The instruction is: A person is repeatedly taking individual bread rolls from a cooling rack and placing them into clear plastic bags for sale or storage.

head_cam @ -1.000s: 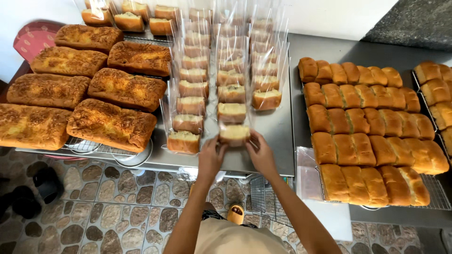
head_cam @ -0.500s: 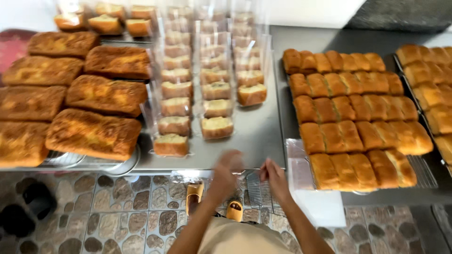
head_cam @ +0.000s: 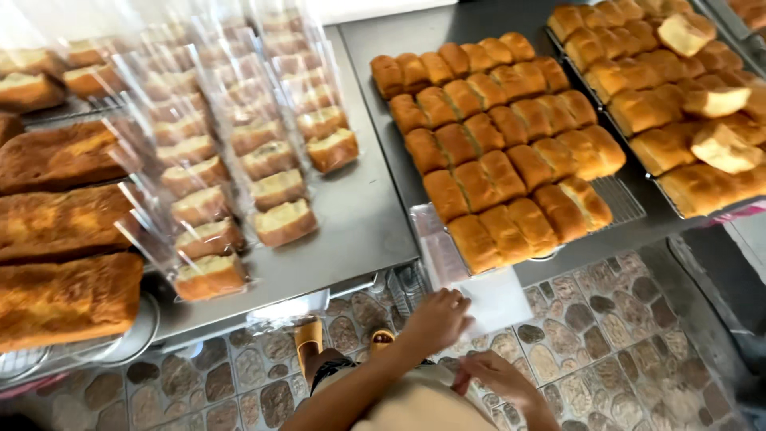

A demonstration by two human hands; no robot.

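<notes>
left hand (head_cam: 437,319) fingers pinch thin clear plastic bag (head_cam: 495,299); right hand (head_cam: 499,379) fingers loosely curled, holding nothing.

A clear, empty plastic bag (head_cam: 487,299) hangs flat off the worktop's (head_cam: 351,231) front edge, just below the golden bread rolls (head_cam: 503,172).

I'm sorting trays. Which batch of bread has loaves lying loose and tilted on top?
The golden rolls on the far-right wire rack: several pale-sided pieces sit askew on top. The middle batch lies flat in rows.
</notes>
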